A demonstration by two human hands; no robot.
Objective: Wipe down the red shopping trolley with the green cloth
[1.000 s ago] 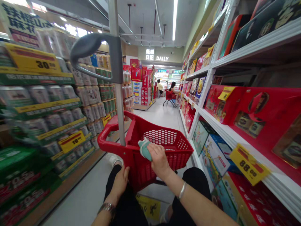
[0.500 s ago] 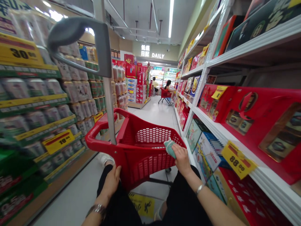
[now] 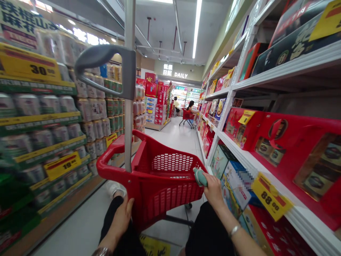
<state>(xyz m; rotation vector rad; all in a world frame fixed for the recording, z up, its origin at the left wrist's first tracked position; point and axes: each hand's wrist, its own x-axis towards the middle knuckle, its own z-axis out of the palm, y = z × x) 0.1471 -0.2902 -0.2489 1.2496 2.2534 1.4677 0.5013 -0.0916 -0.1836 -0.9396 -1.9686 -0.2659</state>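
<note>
The two hands were apart, both on a red cart (image 3: 157, 193). The left hand (image 3: 121, 220) curled over the cart's near edge, while the right hand (image 3: 213, 190) lay on its right rim, closed around a soft teal bundle (image 3: 199, 177) pressed against the plastic. What the bundle was could not be told. A metal pole (image 3: 128, 131) rose from the cart to a grey handle (image 3: 106, 57), which neither hand held.

Neither hand touched the shelved goods. Wrapped cans (image 3: 92, 129) stood in rows on the left under a yellow 19 tag (image 3: 62, 165), and red gift boxes (image 3: 242, 128) lined white shelves (image 3: 266, 177) on the right. Farther down the aisle, a person (image 3: 192, 112) sat beside another red cart (image 3: 187, 117).
</note>
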